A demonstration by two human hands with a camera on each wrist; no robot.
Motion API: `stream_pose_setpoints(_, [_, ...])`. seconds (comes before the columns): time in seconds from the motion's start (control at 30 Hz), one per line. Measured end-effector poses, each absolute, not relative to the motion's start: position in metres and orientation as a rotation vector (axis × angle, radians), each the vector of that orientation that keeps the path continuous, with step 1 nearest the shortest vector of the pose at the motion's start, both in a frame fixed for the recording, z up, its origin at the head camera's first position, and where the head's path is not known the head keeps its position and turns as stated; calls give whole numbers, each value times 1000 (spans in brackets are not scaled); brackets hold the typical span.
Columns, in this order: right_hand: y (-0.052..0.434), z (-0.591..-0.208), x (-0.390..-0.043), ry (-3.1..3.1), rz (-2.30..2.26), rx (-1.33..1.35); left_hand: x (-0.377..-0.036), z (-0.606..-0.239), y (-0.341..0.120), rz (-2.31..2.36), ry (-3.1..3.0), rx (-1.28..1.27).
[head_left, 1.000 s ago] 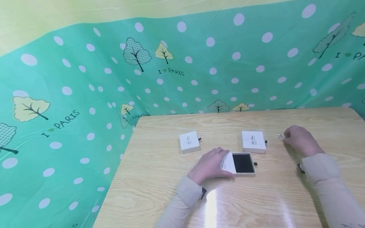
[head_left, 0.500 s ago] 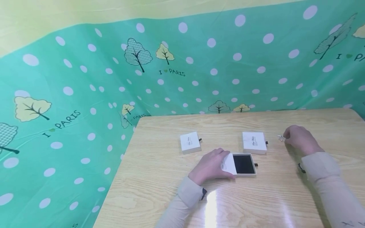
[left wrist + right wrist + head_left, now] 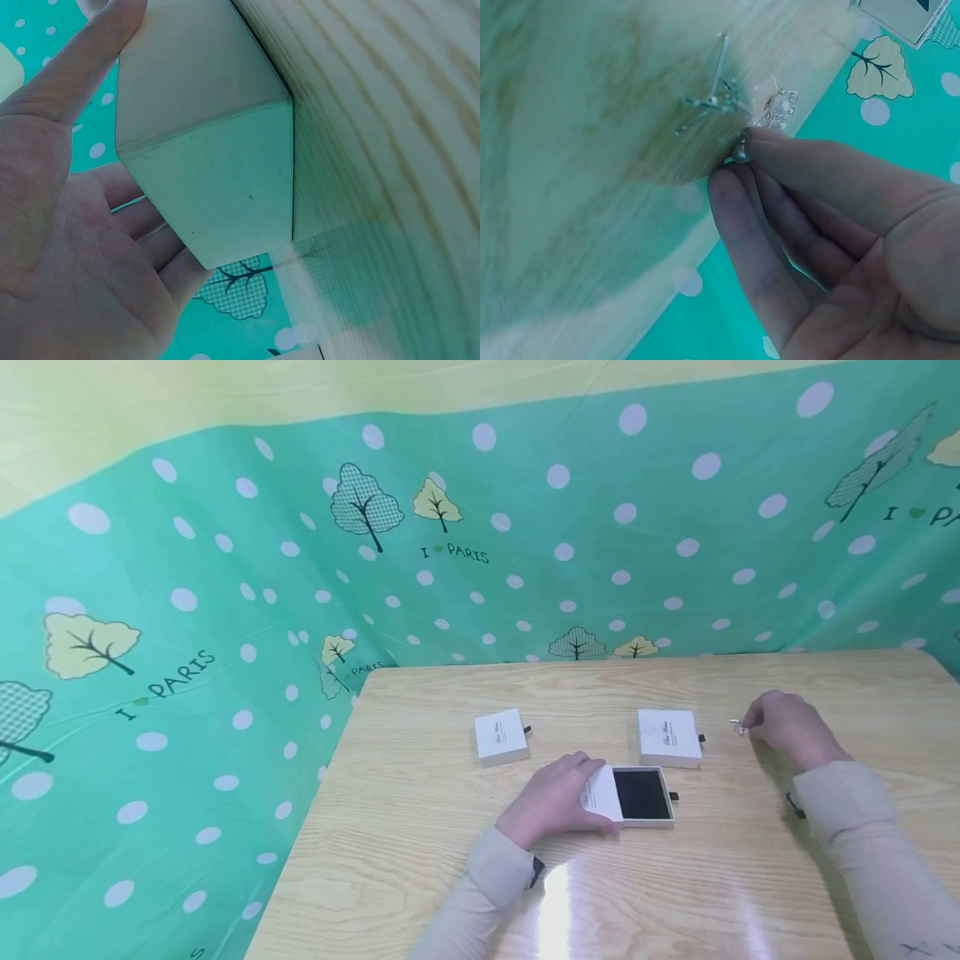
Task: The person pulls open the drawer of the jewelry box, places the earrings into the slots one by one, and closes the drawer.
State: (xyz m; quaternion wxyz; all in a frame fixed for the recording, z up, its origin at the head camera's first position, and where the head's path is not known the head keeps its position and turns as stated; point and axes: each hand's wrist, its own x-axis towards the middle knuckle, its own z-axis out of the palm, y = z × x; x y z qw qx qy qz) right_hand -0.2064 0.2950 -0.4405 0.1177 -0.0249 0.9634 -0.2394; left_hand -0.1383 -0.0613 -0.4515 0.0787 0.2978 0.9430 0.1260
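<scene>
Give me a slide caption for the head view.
Left fingers grip a partly open white square box; right fingers pinch small silvery jewellery.

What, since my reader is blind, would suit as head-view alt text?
A person's left hand grips a partly open white box on a wooden table while the right hand pinches small shiny jewelry. Two closed white boxes sit farther back.

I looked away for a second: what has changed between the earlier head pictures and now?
Nothing was plainly moved, taken or let go; the whole head view just shifted slightly. The left hand still grips the partly open white box, and the right hand stays at the small jewelry. The left closed box and right closed box stand where they were.
</scene>
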Motion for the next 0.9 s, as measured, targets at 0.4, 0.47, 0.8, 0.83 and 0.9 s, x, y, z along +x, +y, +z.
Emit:
stream_pose_setpoints(0.4, [299,-443,-207,2871,-678,-119,-138,-452,-61,390,2822,892])
stream_pose_setpoints(0.47, [300,-443,-207,2877,-676,-117,-138,-452,-61,391,2823,889])
stream_pose_setpoints(0.8, [299,-438,-203,2854,-734,-97,-138,-451,-61,387,2819,881])
stream_pose_setpoints(0.83, [298,-437,-203,2849,-737,-98,-138,-451,-61,384,2820,881])
stream_pose_setpoints(0.9, [298,-436,-203,2848,-736,-105,-138,-451,-61,381,2822,881])
